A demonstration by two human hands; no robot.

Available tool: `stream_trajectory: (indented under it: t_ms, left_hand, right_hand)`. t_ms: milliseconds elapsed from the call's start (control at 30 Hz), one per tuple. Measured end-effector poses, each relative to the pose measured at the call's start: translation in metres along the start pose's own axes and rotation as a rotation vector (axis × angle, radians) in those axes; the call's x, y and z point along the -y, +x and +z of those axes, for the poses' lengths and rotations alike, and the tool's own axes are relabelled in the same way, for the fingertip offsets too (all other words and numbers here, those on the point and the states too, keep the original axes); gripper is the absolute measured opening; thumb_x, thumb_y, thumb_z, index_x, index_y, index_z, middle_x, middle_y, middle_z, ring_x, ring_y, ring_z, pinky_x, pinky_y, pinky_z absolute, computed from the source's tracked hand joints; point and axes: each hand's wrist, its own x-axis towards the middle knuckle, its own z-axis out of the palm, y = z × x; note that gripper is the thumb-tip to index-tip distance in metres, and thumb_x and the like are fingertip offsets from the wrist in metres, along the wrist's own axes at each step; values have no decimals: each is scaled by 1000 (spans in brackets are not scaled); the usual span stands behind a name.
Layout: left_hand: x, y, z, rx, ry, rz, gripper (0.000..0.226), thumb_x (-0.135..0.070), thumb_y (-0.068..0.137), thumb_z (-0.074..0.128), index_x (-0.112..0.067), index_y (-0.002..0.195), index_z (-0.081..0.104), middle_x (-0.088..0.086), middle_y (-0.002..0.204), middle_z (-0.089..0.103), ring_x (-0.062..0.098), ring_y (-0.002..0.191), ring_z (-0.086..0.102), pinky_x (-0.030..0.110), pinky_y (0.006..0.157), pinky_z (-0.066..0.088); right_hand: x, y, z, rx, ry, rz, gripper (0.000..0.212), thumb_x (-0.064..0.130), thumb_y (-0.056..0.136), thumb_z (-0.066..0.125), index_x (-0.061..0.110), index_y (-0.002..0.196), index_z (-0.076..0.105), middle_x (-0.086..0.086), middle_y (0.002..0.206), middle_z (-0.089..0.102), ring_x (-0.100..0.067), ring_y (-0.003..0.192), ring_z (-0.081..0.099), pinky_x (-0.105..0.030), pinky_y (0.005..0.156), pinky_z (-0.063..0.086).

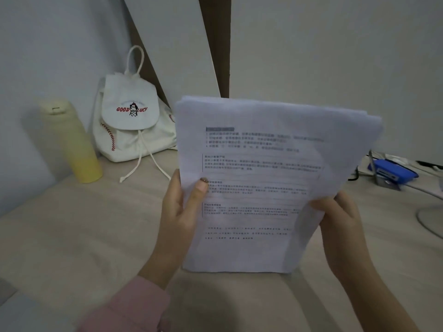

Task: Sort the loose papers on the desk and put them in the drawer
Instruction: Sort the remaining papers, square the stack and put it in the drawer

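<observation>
Nearest the camera, low in the view, a pink sleeve (129,307) covers the left forearm. Just beyond it both hands hold a stack of printed papers (259,183) up over the pale wooden desk (72,236). The left hand (178,207) pinches the stack's left edge, its thumb (199,190) pressed flat on the front page and the fingers out of sight behind. The right hand (340,219) pinches the right edge the same way, thumb in front.

The stack stands on end. Its long axis runs up from the bottom edge, low over the desktop, to the top edge, which leans away from the person. Whether the bottom edge touches the desk cannot be told. The printed side faces the person and the text is the right way up, with the lines sloping slightly down to the right. Along the top several sheet edges show out of line, so the pile is not yet squared.

It should handle as light and limp. Single sheets would flop and slide over one another, while the bundle holds some stiffness if gripped firmly. Both long edges near mid-height, as held now, look like the safest place to take it. No drawer is in view.

Further back on the desk stand a yellow bottle (72,142) at left and a white drawstring backpack (129,121) against the wall. A blue device (393,170) with cables sits at right.
</observation>
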Motion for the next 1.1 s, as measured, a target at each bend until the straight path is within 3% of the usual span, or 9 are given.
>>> stream_trajectory:
  t_ms: [167, 267, 400, 567, 767, 867, 933, 1100]
  left_hand:
    - [14, -16, 1, -38, -53, -49, 37, -33, 85, 49, -33, 122, 52, -5, 122, 63, 18, 118, 56, 47, 100, 44]
    - [14, -17, 2, -55, -88, -44, 34, -33, 85, 49, -39, 117, 55, -7, 120, 64, 17, 117, 57, 42, 97, 44]
    - [17, -21, 3, -63, -65, -47, 33, -35, 85, 48, -31, 117, 55, -9, 117, 66, 13, 115, 58, 35, 98, 46]
    - [16, -19, 4, -89, -60, -68, 34, -36, 85, 48, -26, 117, 55, -5, 116, 66, 17, 114, 59, 36, 95, 47]
    - [9, -11, 2, -107, 36, -112, 21, -29, 89, 52, -26, 108, 60, -14, 105, 70, 5, 99, 65, 17, 78, 52]
    - [5, -6, 5, -136, 31, -144, 19, -29, 89, 50, -29, 102, 63, -14, 102, 72, 3, 97, 66, 20, 81, 53]
    - [6, -6, 7, -125, 38, -194, 18, -26, 91, 50, -28, 101, 65, -14, 100, 72, 3, 96, 67, 19, 79, 54]
    - [0, 7, 0, 30, 7, -367, 21, -28, 89, 52, -22, 104, 66, -9, 96, 74, 8, 88, 70, 19, 69, 55]
  right_hand:
    - [-13, -12, 11, -75, 24, -14, 33, -8, 87, 40, 16, 80, 60, -8, 84, 58, -18, 82, 52, -33, 73, 41]
    - [-12, -12, 8, -91, 35, -27, 32, -8, 88, 39, 15, 82, 61, -9, 89, 58, -19, 86, 52, -36, 75, 39]
    - [-21, -13, 5, -100, 6, -38, 17, -6, 83, 42, 1, 73, 54, -13, 82, 53, -22, 80, 48, -35, 72, 36]
    - [-15, -12, 5, -70, 33, -64, 47, -9, 87, 37, 24, 78, 69, 5, 82, 66, -17, 84, 57, -34, 75, 43]
    - [-5, -10, 1, 47, -65, 1, 45, 11, 94, 43, 46, 89, 70, 17, 103, 71, -7, 102, 64, -34, 86, 52]
    - [1, -5, -3, 57, -53, 25, 26, 21, 91, 49, 38, 102, 65, 12, 104, 72, -13, 101, 67, -39, 85, 54]
    - [2, -5, -5, 74, -70, 36, 27, 27, 86, 52, 33, 111, 61, 9, 108, 72, -16, 100, 68, -41, 86, 54]
    - [4, -4, -10, 111, 9, 105, 31, 14, 92, 48, 30, 116, 60, 2, 110, 72, -20, 95, 70, -37, 76, 59]
